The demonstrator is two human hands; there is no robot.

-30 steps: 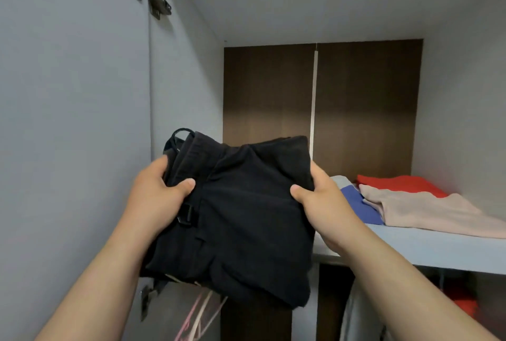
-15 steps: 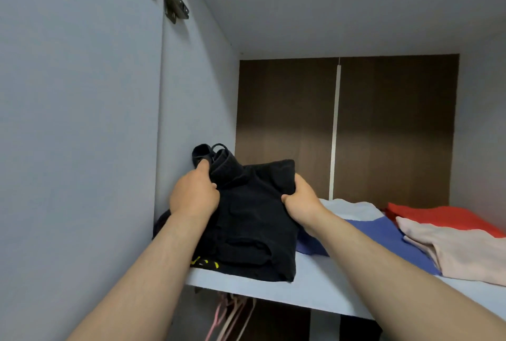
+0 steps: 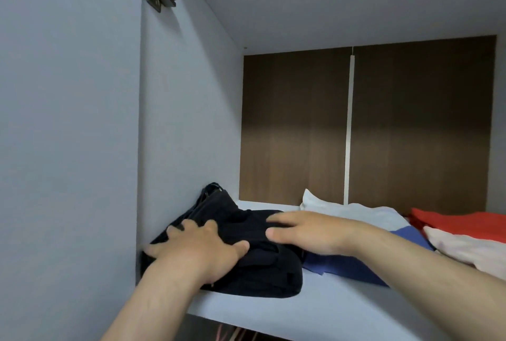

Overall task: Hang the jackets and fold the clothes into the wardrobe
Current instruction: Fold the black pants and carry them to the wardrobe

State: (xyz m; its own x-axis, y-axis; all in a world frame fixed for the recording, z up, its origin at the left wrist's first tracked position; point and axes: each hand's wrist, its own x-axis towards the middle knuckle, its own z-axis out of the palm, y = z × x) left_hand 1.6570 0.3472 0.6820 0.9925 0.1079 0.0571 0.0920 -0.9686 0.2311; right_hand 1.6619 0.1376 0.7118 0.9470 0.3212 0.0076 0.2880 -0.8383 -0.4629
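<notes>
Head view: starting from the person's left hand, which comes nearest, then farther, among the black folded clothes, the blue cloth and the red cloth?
1. black folded clothes: directly under the left hand, which presses on them.
2. blue cloth: just right of the black pile, in the middle.
3. red cloth: far right, towards the back.

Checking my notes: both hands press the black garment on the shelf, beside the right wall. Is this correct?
No. In the head view the garment lies beside the left wall. The left hand and right hand do press it on the shelf.
</notes>
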